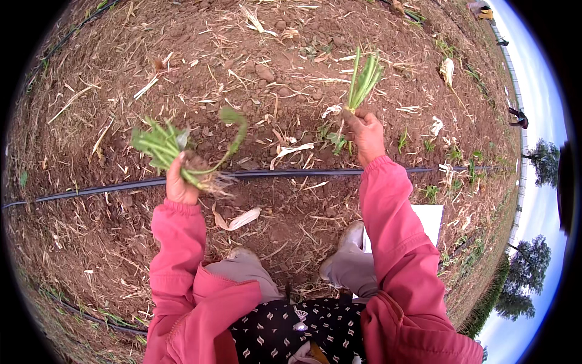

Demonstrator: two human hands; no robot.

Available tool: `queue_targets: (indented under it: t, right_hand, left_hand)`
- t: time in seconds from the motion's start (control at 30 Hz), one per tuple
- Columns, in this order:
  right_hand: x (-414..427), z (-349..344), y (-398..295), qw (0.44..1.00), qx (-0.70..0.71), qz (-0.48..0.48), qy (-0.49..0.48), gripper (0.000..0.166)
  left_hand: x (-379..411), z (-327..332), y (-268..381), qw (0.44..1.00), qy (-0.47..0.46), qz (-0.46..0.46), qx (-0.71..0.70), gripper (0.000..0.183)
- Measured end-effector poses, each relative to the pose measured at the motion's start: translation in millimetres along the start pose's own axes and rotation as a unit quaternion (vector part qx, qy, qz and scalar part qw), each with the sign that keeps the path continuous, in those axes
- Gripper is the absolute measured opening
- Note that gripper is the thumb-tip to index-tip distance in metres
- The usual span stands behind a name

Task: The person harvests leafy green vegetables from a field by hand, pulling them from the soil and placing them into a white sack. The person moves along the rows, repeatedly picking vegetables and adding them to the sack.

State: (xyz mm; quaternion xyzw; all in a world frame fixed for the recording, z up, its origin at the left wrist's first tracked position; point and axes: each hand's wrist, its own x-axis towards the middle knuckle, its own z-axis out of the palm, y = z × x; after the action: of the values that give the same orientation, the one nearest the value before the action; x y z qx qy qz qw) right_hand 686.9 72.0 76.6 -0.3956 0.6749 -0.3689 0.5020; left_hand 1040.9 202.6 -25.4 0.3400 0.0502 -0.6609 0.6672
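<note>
My left hand (181,184) grips a bunch of green leafy seedlings (161,141) near their base. Pale, stringy roots with soil on them point to the right, and one long stem curls up, blurred. My right hand (367,134) pinches a smaller cluster of green stems (365,81) by its lower end, with the stems pointing up over the bare soil. Between the hands a black drip irrigation hose (291,173) runs across the soil. Small green plants (337,141) are in the soil just left of my right hand.
Dry straw and maize husks (244,219) litter the brown soil. A white sheet or board (428,220) lies partly under my right sleeve. Small plants (429,193) grow along the hose at right. Further hoses cross the field's edges, and a distant person (518,118) is at far right.
</note>
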Motion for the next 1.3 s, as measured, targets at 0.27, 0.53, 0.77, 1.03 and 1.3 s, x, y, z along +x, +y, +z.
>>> queue_targets:
  t: [0.27, 0.53, 0.77, 1.03, 1.3]
  right_hand:
    - [-9.0, 104.2, 88.5, 0.928, -0.281, -0.179, -0.167, 0.024]
    - [31.0, 140.7, 122.0, 0.819, -0.473, -0.265, -0.187, 0.023]
    - [41.5, 126.8, 127.2, 0.731, -0.567, -0.277, -0.260, 0.017]
    - [44.9, 116.3, 158.5, 0.717, -0.604, -0.273, -0.215, 0.014]
    - [35.4, 88.8, 149.5, 0.852, -0.440, -0.247, -0.135, 0.039]
  left_hand:
    - [-63.5, -75.5, 12.5, 0.996, 0.065, 0.055, 0.021, 0.017]
    - [-107.1, -50.5, 41.6, 0.966, 0.217, 0.090, 0.111, 0.017]
    - [-117.8, -59.2, 37.8, 0.963, 0.228, 0.117, 0.084, 0.026]
    - [-122.1, -67.2, 33.2, 0.964, 0.242, 0.073, 0.089, 0.022]
    - [-109.8, -42.1, 19.3, 0.969, 0.220, 0.050, 0.098, 0.019]
